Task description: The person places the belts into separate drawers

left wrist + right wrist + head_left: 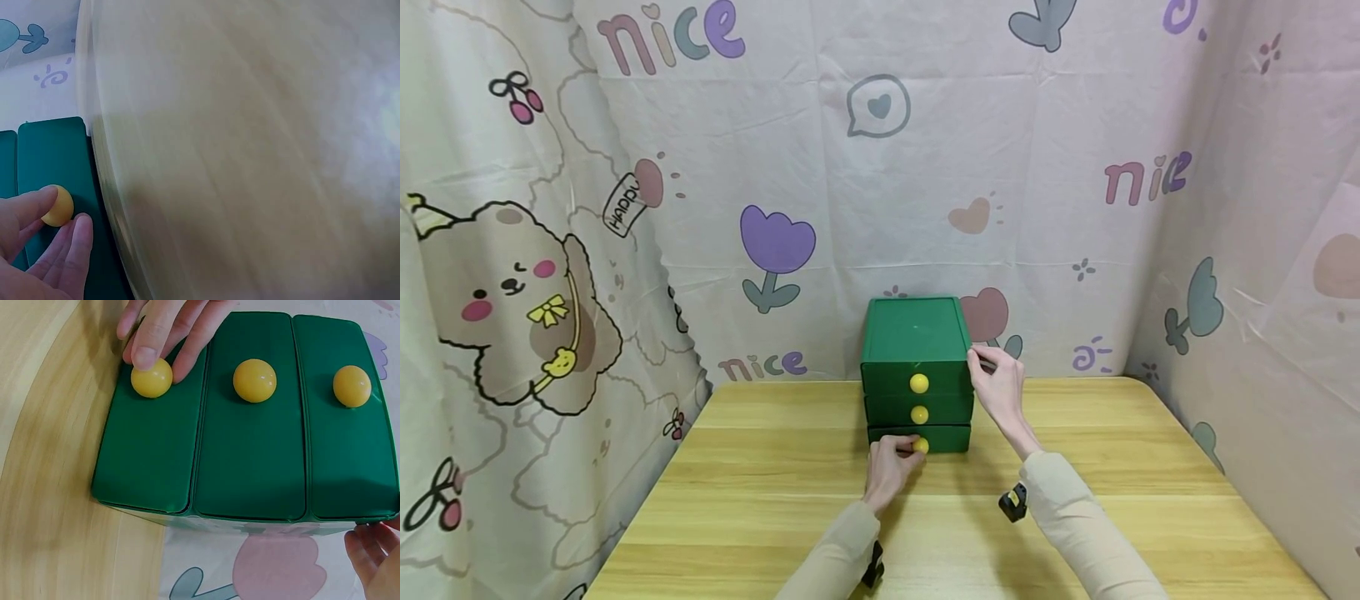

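Note:
A green box with three stacked drawers [913, 329] stands at the table's back, each drawer front bearing a round yellow knob. My left hand [891, 467] pinches the bottom drawer's knob [921, 446] between thumb and fingers; the left wrist view shows this knob [59, 207] close up. At the upper right front corner of the box, my right hand [1000, 383] holds the edge with thumb and fingertips. In the right wrist view the middle knob [254, 380] and top knob [352, 386] are untouched, and all three drawer fronts look about flush.
The box rests on a light wooden table [760, 467]. Behind and beside it hangs a white printed cloth [880, 192] with flowers, hearts and lettering. A black wrist device [1013, 502] sits by the right sleeve.

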The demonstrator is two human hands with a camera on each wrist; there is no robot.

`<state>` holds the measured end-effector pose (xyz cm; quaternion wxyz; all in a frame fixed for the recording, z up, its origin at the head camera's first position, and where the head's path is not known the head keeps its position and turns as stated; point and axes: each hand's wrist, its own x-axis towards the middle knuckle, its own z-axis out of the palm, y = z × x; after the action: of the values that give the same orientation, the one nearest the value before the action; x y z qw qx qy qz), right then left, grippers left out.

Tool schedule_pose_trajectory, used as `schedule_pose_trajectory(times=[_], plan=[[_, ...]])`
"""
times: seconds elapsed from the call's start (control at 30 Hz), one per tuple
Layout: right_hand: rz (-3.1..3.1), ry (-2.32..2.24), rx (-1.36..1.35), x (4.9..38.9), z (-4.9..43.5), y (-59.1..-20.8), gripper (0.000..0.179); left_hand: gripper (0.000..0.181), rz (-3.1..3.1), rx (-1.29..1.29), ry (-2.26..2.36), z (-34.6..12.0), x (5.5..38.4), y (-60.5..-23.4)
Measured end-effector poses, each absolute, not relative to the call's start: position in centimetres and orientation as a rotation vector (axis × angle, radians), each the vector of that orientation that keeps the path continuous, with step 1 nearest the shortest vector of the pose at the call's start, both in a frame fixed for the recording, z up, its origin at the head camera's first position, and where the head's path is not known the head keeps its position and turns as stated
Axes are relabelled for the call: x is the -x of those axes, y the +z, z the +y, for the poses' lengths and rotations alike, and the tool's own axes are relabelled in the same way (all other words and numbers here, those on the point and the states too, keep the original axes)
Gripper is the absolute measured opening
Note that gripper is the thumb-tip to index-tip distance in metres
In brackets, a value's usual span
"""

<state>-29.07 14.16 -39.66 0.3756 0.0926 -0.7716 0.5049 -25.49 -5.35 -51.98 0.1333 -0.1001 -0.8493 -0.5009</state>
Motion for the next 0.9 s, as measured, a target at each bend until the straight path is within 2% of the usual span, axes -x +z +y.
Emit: schedule_pose_trajectory(times=[0.9], plan=[[-1.948, 1.309, -0.24, 29.05, 14.25, -39.81, 0.017, 0.024, -2.442, 0.257, -1.465, -4.91, 25.79, -52.09]])
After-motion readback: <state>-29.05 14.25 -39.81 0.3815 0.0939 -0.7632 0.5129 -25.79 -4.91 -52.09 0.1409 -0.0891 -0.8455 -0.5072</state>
